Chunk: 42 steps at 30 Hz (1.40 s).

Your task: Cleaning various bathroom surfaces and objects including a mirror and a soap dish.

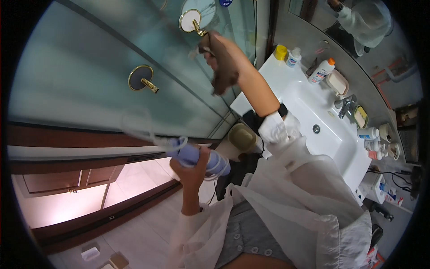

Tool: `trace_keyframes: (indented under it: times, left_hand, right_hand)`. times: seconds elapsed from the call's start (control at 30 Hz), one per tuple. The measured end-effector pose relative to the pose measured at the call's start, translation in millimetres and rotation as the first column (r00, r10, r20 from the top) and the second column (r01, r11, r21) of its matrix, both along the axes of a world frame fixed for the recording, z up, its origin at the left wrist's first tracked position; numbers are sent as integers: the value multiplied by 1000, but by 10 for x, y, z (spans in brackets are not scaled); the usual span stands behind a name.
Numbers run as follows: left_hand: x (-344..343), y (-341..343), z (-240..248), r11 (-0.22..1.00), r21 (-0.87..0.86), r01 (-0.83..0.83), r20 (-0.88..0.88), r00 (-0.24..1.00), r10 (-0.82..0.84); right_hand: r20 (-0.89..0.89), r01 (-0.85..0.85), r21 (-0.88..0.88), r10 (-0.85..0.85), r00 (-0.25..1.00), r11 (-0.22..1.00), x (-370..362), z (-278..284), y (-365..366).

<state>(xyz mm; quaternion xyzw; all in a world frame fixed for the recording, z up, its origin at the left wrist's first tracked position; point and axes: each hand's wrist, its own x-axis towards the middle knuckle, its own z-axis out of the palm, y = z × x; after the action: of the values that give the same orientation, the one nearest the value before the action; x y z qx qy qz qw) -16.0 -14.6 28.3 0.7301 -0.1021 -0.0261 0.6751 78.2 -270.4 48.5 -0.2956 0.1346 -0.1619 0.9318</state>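
My left hand [193,172] is closed around a lavender-blue, rounded object [217,165] with a pale cord or tube looped about it; its exact kind I cannot make out. The looped part beyond the hand is smeared by motion. Reaching up and forward, my right hand [211,59] grips a dark brown cloth [226,71] that hangs down past my wrist. That hand is right at a gold lever handle [198,28] on the frosted glass door [179,67]; whether the cloth touches the lever I cannot tell. A second gold handle [147,83] sits to the left.
On the right is a white washbasin [304,112] with a chrome tap [346,106], an orange-capped bottle [321,71], soap dishes and several bottles along its edge. An olive bin [242,136] stands below. A dark wooden door frame [89,130] crosses the lower left.
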Motion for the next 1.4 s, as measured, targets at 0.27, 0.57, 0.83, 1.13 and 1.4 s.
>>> trace_keyframes:
  times: [0.27,0.57,0.83,1.13,1.4]
  left_hand:
    - [743,-1005,-107,972,89,219,169,958,-231]
    - [1025,-1171,-422,933,211,292,125,939,-322]
    - [1127,-1233,-717,918,84,388,-21,921,-388]
    - [995,-1741,-686,995,-50,-90,494,864,103]
    - [1287,-1316,-912,828,483,286,282,844,-456]
  right_hand:
    - [-194,18,-217,-62,979,976,-908,-74,-3]
    - [-317,92,-241,-168,933,966,-1460,-238,-102]
    - [-320,66,-269,-154,935,961,-1385,-258,8]
    - [-28,169,-572,-225,974,803,-808,79,552]
    - [352,372,-910,-134,926,182,-206,385,755]
